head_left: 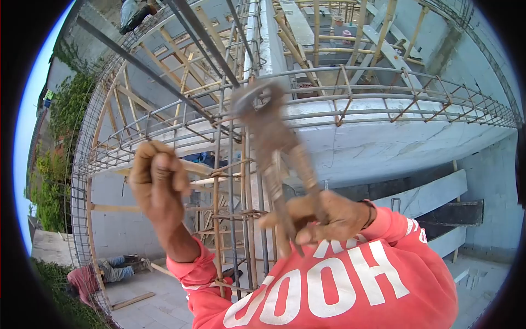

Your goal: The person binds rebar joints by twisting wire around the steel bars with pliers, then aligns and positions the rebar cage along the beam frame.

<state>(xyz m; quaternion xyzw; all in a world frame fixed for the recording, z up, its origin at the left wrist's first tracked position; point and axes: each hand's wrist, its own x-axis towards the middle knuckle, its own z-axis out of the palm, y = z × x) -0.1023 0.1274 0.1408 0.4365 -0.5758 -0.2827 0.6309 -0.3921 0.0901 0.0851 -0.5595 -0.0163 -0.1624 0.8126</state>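
Greenery (pixel 52 192) and a strip of sky edge the far left of an outdoor building site, with a person (pixel 82 281) in a reddish top low down on that side. Next comes the left hand (pixel 160 178), raised, its fingers curled in toward the thumb; whether something thin is pinched there, I cannot tell. Upright steel bars (pixel 217 241) with cross ties stand between the 2 hands. Just right of them, blurred, metal pincers (pixel 272 137) point head-up in front of the bars. They look rigid and hard to damage, probably weighty toward the head, so the best grip is likely low on the 2 handles, clear of the biting end. The right hand (pixel 334 214) is closed around those handles. Further right, a horizontal bar cage (pixel 350 97) runs along the top of a pale wall (pixel 356 145). Beyond it sit a small bucket (pixel 338 21) and a pink container (pixel 346 33), too tiny to show their contents.
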